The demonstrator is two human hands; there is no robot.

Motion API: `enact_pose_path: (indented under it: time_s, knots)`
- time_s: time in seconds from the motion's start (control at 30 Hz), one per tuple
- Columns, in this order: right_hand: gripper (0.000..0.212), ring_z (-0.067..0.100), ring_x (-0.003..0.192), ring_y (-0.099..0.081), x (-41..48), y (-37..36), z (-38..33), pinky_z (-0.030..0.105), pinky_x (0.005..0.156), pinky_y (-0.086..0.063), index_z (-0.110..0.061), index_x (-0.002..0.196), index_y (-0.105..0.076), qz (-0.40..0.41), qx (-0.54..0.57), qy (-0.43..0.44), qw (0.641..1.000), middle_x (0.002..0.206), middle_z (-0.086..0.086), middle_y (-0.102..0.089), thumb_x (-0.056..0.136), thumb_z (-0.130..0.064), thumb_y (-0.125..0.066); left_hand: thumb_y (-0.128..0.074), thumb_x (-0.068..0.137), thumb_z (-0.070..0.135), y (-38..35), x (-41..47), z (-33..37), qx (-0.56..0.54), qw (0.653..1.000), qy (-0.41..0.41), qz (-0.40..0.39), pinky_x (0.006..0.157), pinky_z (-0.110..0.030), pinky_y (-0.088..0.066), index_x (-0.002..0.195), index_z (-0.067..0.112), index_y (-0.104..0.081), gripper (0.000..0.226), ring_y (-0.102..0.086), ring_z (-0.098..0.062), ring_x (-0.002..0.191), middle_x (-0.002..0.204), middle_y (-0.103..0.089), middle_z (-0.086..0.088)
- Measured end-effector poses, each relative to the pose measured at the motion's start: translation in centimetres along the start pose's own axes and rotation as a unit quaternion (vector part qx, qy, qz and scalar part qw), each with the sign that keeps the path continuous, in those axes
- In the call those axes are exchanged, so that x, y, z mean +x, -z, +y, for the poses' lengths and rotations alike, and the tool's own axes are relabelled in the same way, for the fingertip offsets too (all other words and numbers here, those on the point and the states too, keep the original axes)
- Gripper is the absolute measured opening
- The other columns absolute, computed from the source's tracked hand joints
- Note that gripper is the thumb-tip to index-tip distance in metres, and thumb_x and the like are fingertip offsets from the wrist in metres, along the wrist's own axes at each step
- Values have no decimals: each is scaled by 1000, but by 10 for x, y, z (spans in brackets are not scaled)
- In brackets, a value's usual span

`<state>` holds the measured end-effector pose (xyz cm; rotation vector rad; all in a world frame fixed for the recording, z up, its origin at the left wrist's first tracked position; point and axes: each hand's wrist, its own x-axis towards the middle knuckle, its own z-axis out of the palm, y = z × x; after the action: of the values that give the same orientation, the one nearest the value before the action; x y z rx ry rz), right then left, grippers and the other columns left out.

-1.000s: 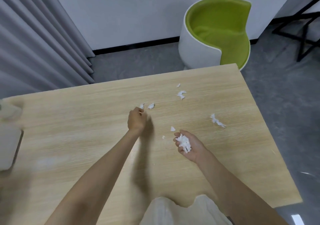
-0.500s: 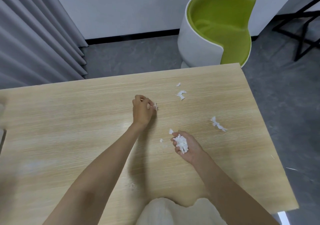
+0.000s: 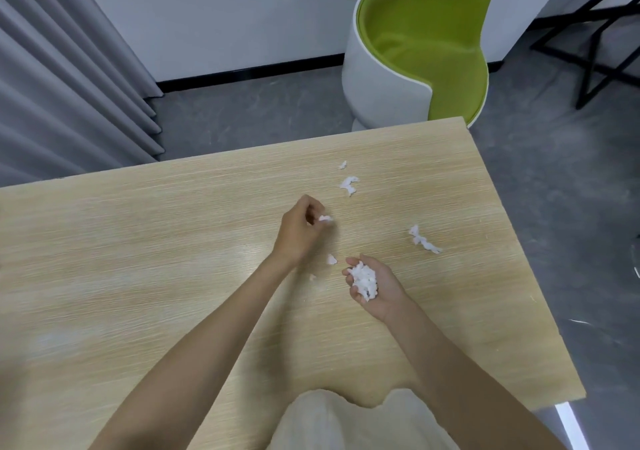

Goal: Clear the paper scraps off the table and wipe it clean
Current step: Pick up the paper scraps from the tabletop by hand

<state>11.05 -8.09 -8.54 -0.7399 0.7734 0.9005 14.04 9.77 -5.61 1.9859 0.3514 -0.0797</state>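
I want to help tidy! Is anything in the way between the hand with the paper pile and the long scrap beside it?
Nothing visible: only bare table lies between the right hand, cupping the paper pile, and the long scrap.

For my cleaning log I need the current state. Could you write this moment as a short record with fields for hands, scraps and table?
left hand: pinches one small scrap
right hand: palm up, cups a pile of scraps
far scraps: two, beyond the left hand
long scrap: right of both hands
tiny scraps: two, between the hands
table: light wood, no cloth visible
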Motion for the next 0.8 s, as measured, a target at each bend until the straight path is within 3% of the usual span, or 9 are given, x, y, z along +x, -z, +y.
enact_pose_path:
  time_s: [0.13,0.23,0.33,0.43,0.5,0.6,0.8]
  knots:
    - [19,11,53,-58,-5,0,-1,22,40,-45,-12,88,-61,-9,8,0,1000,69,1,-62,94,-28,-52,-68,83,7,-24,-53,25,-18,994,-30,-101,68,-10,-40,76,26,-59,23,-54,5,70,73,-61,15]
    - [28,14,60,-65,-12,1,2,24,48,-51,-7,92,-64,-39,58,-12,997,78,7,-68,96,-31,-50,-68,83,11,-42,-74,17,93,985,-67,-129,91,-21,-30,83,26,-66,15,-53,0,86,81,-64,16]
    - [24,14,62,-63,-21,4,1,22,48,-50,-6,99,-61,-58,48,-15,997,81,6,-66,85,-25,-62,-72,81,19,-46,-83,12,102,987,-76,-99,92,-24,-17,80,32,-70,13,-45,5,96,89,-63,20]
    - [18,11,55,-59,-26,14,-2,18,41,-43,-7,93,-60,-38,24,-13,999,76,4,-63,88,-24,-60,-73,80,23,-37,-81,11,8,1000,-26,-13,93,-27,-33,72,37,-67,17,-52,0,93,87,-61,15]
    - [22,13,56,-60,-30,20,-3,18,39,-44,-6,95,-60,-24,18,-12,999,77,8,-62,93,-27,-53,-71,81,23,-29,-71,0,85,995,11,47,87,-35,-43,75,29,-65,11,-57,-14,91,85,-57,12]
    - [25,11,54,-60,-34,25,-1,17,41,-44,-7,98,-62,2,-2,-7,1000,78,7,-63,94,-29,-51,-68,84,27,-31,-57,-19,230,971,50,32,86,-34,-41,92,21,-63,11,-56,-18,96,94,-56,4]
    - [26,12,52,-59,-39,31,1,17,39,-42,-5,98,-60,-17,7,-8,1000,81,10,-57,96,-27,-48,-64,87,22,-57,-46,-29,293,955,48,-10,86,-32,-35,90,18,-65,5,-55,-21,100,101,-62,-2]
